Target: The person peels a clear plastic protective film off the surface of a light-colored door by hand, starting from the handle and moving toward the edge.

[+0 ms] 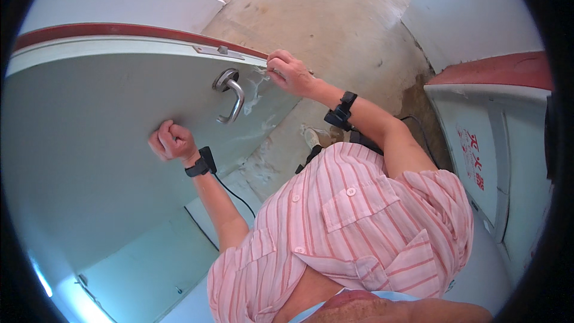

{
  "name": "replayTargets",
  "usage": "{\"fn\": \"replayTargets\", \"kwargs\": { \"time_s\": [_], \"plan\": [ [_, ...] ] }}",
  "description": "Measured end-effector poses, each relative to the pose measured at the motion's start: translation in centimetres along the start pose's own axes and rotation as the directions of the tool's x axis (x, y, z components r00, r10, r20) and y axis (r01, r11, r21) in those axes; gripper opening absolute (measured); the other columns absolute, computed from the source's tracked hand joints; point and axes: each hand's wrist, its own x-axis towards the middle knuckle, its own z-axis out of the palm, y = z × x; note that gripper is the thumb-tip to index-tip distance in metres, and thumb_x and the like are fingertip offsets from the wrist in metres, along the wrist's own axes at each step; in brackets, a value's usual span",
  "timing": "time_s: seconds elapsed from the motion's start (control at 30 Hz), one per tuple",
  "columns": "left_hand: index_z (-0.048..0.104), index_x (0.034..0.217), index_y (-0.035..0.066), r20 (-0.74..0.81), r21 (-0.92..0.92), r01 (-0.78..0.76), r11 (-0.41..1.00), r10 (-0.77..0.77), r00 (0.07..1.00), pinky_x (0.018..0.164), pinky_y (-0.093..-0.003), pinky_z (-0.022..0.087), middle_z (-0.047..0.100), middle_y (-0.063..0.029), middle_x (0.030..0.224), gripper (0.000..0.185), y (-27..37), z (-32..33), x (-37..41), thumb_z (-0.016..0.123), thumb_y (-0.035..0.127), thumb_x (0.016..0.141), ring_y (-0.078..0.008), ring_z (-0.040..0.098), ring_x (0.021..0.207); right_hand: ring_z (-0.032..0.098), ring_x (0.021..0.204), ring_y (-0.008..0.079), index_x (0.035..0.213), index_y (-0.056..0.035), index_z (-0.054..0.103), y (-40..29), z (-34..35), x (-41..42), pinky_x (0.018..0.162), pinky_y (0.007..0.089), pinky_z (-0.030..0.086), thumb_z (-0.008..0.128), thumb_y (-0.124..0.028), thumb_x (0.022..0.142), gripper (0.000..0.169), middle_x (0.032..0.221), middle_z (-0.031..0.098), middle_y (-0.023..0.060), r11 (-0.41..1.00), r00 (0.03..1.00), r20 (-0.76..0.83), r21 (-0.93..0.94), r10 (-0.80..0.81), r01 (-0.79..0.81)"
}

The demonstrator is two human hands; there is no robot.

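Note:
A pale grey-green door (103,112) fills the left side, its red-trimmed edge running along the top. My left hand (172,140) is curled into a loose fist close against the door's face; nothing shows inside it. Farther along, my right hand (291,72) bends its fingers over the door's edge, with the thumb on the face side. Wrinkled clear plastic film (254,92) clings to the door just below that hand. Between my hands sticks out a curved metal lever handle (235,96). A latch plate (219,51) with its bolt is set into the edge.
A cabinet (477,152) bearing red writing stands at the right, beneath a red band (497,69). Stained concrete floor (323,13) stretches beyond the door. A black cable (235,195) runs from the device on my left wrist. My shoe (311,138) shows below.

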Motion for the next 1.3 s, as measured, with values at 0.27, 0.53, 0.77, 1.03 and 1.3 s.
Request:
{"fn": "replayTargets", "kwargs": {
  "time_s": [0.27, 0.53, 0.77, 1.03, 1.3],
  "plan": [
    [0.066, 0.071, 0.015, 0.012, 0.009, -0.045, 0.999, 0.045, 0.999, 0.049, -0.0313, 0.039, 0.053, -0.0010, 0.069, 0.023, -0.7, 0.1, -0.1, 0.052, -0.004, 0.070, -0.0202, 0.052, 0.059, 0.058, 0.101, 0.0284, 0.103, -0.0088, 0.059, -1.6, 0.9, 1.2, 0.080, 0.0364, 0.053, 0.069, -0.005, 0.080, 0.025, 0.104, 0.058, 0.0081, 0.979, 0.978, 0.091, -0.053, -0.190, 0.195],
    [0.067, 0.071, 0.020, -0.048, -0.014, -0.048, 0.999, 0.047, 0.998, 0.047, -0.0286, 0.040, 0.054, 0.0024, 0.070, 0.025, -1.6, 0.1, -0.8, 0.057, -0.002, 0.065, -0.0175, 0.053, 0.057, 0.064, 0.083, 0.0242, 0.099, -0.0097, 0.064, 0.9, 3.1, 2.1, 0.071, 0.0323, 0.055, 0.070, -0.003, 0.078, 0.022, 0.092, 0.062, 0.0055, 0.953, 0.966, 0.073, -0.161, -0.249, 0.258],
    [0.071, 0.073, 0.024, 0.009, -0.053, -0.097, 0.994, 0.098, 0.995, 0.049, -0.0285, 0.043, 0.057, 0.0046, 0.072, 0.024, -1.9, 0.4, -3.0, 0.062, 0.003, 0.067, -0.0155, 0.057, 0.060, 0.064, 0.077, 0.0280, 0.092, -0.0091, 0.064, 0.0, 3.2, 2.3, 0.066, 0.0348, 0.054, 0.069, -0.004, 0.081, 0.013, 0.088, 0.063, 0.0077, 0.969, 0.987, 0.000, -0.189, -0.160, 0.157],
    [0.071, 0.073, 0.026, 0.036, -0.076, -0.029, 0.997, 0.032, 0.999, 0.048, -0.0278, 0.041, 0.056, 0.0071, 0.071, 0.023, -1.9, 0.4, -3.0, 0.063, 0.005, 0.068, -0.0139, 0.056, 0.058, 0.063, 0.076, 0.0310, 0.089, -0.0070, 0.063, 0.4, 3.4, 2.5, 0.064, 0.0373, 0.052, 0.067, -0.002, 0.081, 0.010, 0.085, 0.062, 0.0107, 0.961, 0.988, 0.082, -0.234, -0.132, 0.147],
    [0.069, 0.072, 0.021, 0.000, -0.036, 0.002, 0.999, -0.002, 1.000, 0.047, -0.0280, 0.040, 0.055, 0.0032, 0.071, 0.023, -2.4, 0.5, -3.1, 0.060, 0.001, 0.067, -0.0159, 0.054, 0.058, 0.063, 0.076, 0.0324, 0.089, -0.0064, 0.061, -0.1, 3.9, 1.1, 0.065, 0.0386, 0.052, 0.065, -0.001, 0.081, 0.010, 0.085, 0.061, 0.0119, 0.996, 0.987, 0.156, -0.069, -0.040, 0.052]
  ]
}}
